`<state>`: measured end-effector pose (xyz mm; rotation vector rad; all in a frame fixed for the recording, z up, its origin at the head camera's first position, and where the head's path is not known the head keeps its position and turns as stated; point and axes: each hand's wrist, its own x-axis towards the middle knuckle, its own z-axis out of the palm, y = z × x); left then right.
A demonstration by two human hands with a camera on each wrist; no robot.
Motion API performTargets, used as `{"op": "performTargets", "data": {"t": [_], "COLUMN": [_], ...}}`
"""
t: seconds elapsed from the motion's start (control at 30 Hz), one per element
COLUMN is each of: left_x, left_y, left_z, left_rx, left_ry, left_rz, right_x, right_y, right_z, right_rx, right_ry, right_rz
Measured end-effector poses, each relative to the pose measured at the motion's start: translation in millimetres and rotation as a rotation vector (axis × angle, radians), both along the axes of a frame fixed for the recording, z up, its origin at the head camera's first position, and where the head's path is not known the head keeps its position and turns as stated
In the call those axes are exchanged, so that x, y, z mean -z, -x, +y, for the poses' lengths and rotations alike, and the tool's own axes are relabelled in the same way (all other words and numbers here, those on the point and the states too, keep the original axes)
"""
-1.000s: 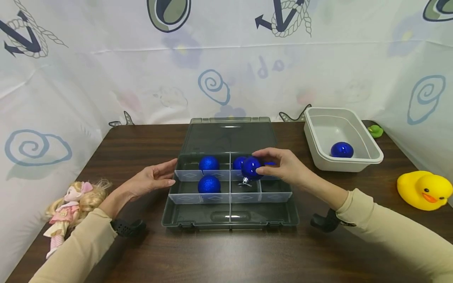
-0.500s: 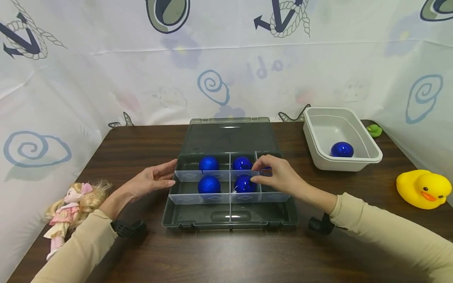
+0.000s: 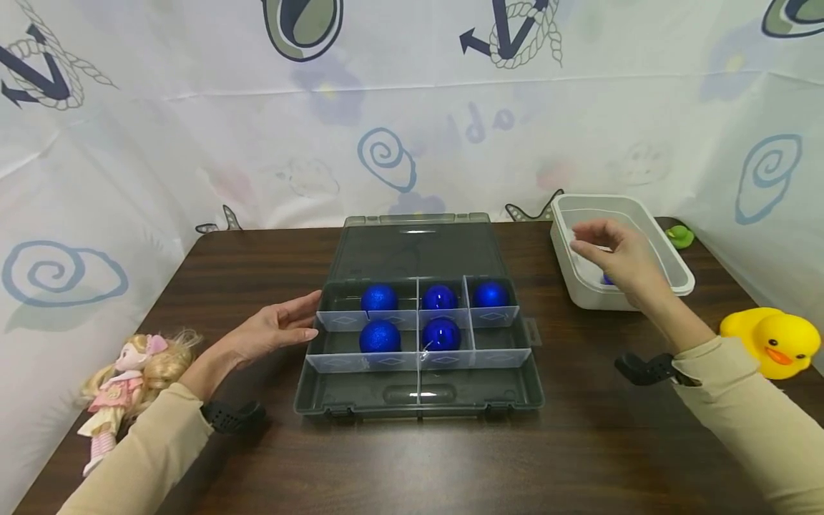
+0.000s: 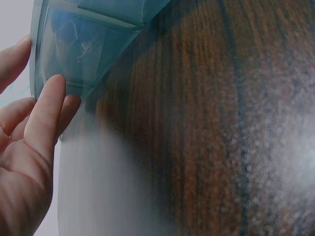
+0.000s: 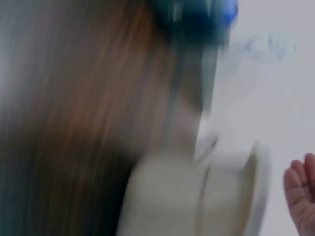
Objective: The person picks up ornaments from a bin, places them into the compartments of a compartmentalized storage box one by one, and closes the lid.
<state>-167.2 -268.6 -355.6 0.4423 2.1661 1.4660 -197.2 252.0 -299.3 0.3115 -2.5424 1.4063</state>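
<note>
A grey see-through divided box [image 3: 360,397] lies with its lid folded back. Several blue bauble ornaments sit in its compartments, among them a glittery bauble [image 3: 380,336] at left and a shiny bauble [image 3: 440,335] in the middle. My left hand [image 3: 273,329] rests at the box's left side, fingers extended along the wall; the left wrist view has its fingers [image 4: 45,115] by the box corner. Over the white bin [image 3: 582,295] hovers my right hand [image 3: 621,257], fingers slightly bent, holding nothing. It mostly hides one blue bauble [image 3: 607,280] inside the bin.
A yellow rubber duck [image 3: 772,342] stands at right, near my sleeve. Behind the bin sits a small green duck [image 3: 679,237]. At left, a blonde doll [image 3: 119,393] lies beside my left forearm. A printed white cloth [image 3: 257,129] hangs behind the table.
My right hand has lowered the shiny bauble into the middle compartment and let go of it. It has then moved right, over the bin. My left hand has stayed at the box.
</note>
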Motion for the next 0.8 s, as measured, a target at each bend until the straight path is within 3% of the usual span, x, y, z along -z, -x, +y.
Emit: {"op": "performTargets", "data": {"t": [0.2, 0.57, 0.8], "left_x": [0.8, 1.9, 1.1], "left_y": [-1.0, -0.5, -0.5], "left_z": [0.1, 0.6, 0.9], "left_rx": [-0.008, -0.011, -0.008], "left_ry": [-0.011, -0.018, -0.025], "left_rz": [-0.006, -0.008, -0.005], "right_x": [6.6, 9.6, 15.7], "right_y": [8.2, 23.4, 33.1], "right_z": [53.8, 77.2, 81.2], "right_rx": [0.116, 0.071, -0.048], "right_ry": [-0.284, -0.459, -0.578], "right_rz": [-0.16, -0.364, -0.363]}}
